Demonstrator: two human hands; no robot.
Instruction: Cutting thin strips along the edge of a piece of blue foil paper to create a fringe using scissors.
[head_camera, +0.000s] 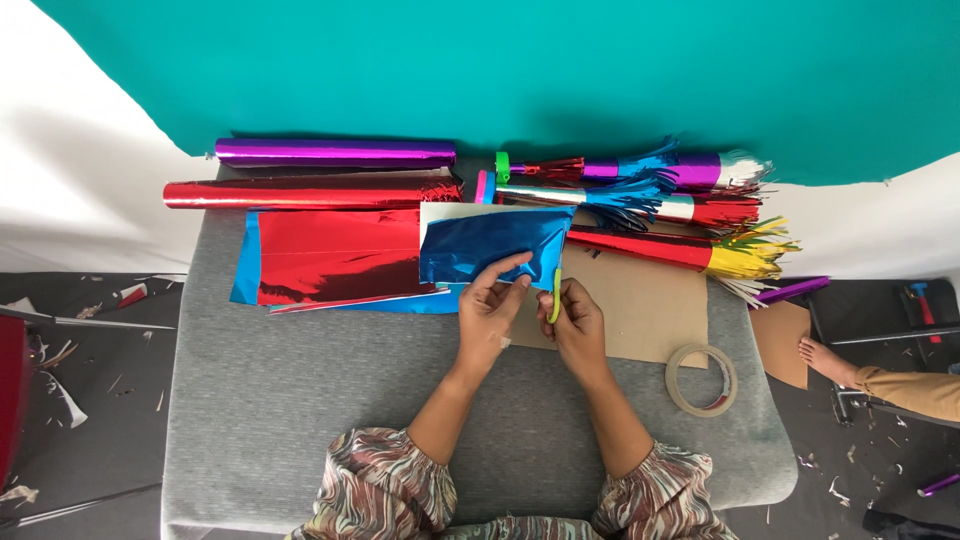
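Note:
My left hand (488, 313) pinches the lower edge of a shiny blue foil sheet (490, 245) held up over the grey table (300, 400). My right hand (577, 325) grips a pair of yellow-green handled scissors (555, 295), its blades pointing up at the foil's lower right edge. Both hands are close together above a brown cardboard sheet (640, 310).
Red and blue foil sheets (335, 258) lie to the left, with purple (335, 153) and red (310, 193) foil rolls behind. Fringed foil cones (660, 200) lie at the back right. A tape roll (702, 380) sits at the right. Another person's foot (825, 358) is on the floor.

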